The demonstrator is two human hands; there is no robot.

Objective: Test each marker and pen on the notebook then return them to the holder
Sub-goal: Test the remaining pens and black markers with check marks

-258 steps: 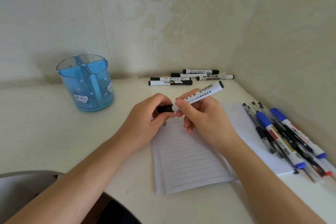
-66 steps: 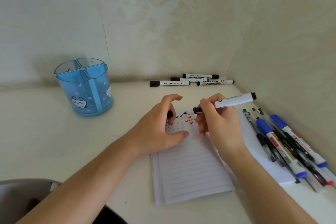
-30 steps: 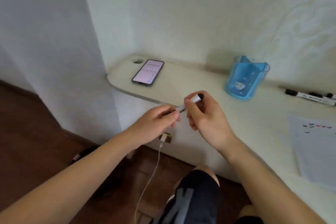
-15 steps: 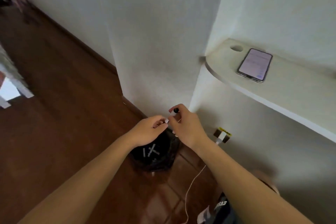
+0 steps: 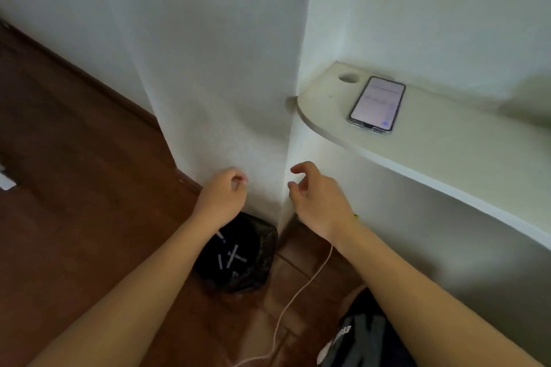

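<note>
Both hands hover side by side with nothing in them. The left hand (image 5: 223, 197) has its fingers loosely curled, and the right hand (image 5: 316, 197) is slack with the fingers spread a little. Directly below the left hand a black bin (image 5: 262, 232) stands on the floor (image 5: 74, 188). Inside it lie several pale marker-like sticks (image 5: 234, 258) crossed over one another. The empty hands held over the bin suggest that pens which failed the test get dropped here rather than returned. That is a reading of the scene, not something shown.

The notebook and holder are out of view, so the remaining work lies off to the right of the right hand. Beyond that hand and above it, a phone (image 5: 377, 103) lies lit on a pale shelf (image 5: 447, 164). A white cable (image 5: 301, 286) trails across the floor beneath the right wrist. Ahead of both hands stands a wall corner (image 5: 238, 83). The shelf's edge juts out beside the right forearm, so lifting that arm to turn back could knock it.
</note>
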